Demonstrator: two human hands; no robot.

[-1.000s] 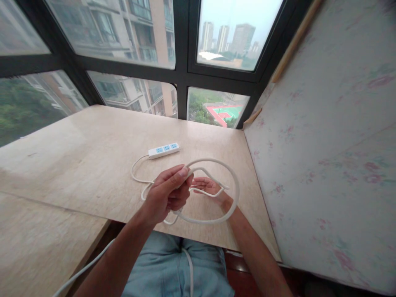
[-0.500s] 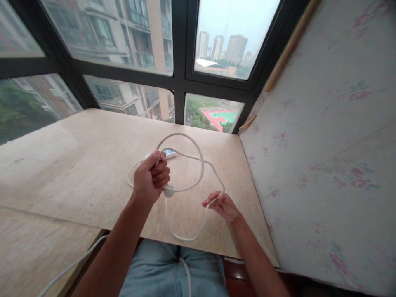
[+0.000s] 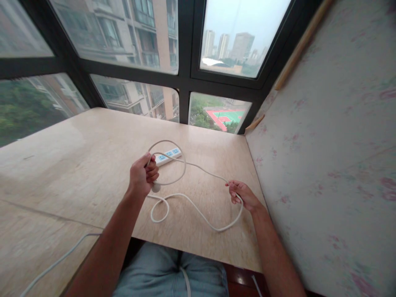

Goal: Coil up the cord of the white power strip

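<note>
My left hand is closed around a looped white power cord, and the plug pokes out below its fingers. Off to the right, my right hand pinches a further stretch of the same cord, which runs taut between the two hands. From the right hand the cord drops to the tabletop and curls into a small loop near the left forearm. Just beyond my left hand lies a white power strip with blue-faced sockets, its left end hidden behind the hand.
The pale marbled tabletop reaches back to dark-framed windows. A floral-papered wall borders it on the right. Another pale cable trails over the lower left surface.
My right hand has moved right and slightly up, drawing out the cord. My left hand has shifted slightly left, uncovering more of the power strip. The hanging cord now rests on the table.
</note>
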